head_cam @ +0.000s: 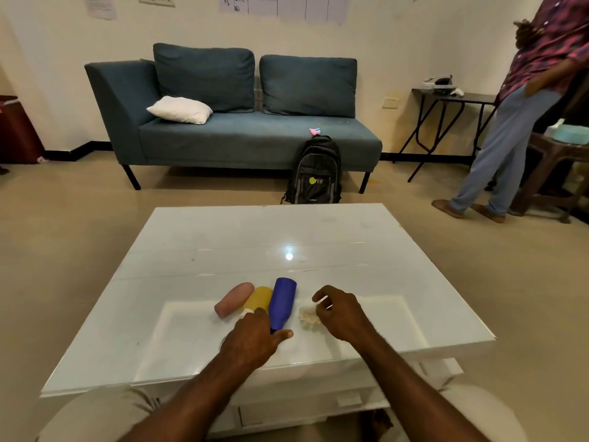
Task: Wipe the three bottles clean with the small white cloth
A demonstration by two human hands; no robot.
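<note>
Three bottles lie side by side on the white glass table point(223, 250): a pink bottle point(233, 299) on the left, a yellow bottle point(258, 298) in the middle and a blue bottle point(282, 301) on the right. My left hand point(251, 339) rests over the near ends of the yellow and blue bottles, thumb out beside the blue bottle's cap; whether it grips is unclear. The small white cloth point(308, 315) lies crumpled just right of the blue bottle. My right hand point(342, 311) hovers at the cloth with fingers curled and apart, touching its right edge.
A blue sofa point(239, 135) with a white pillow point(180, 109) stands beyond the table, a black backpack point(314, 173) leaning against it. A person point(522, 116) stands at the far right beside a black folding table point(446, 100) and a brown stool point(551, 161).
</note>
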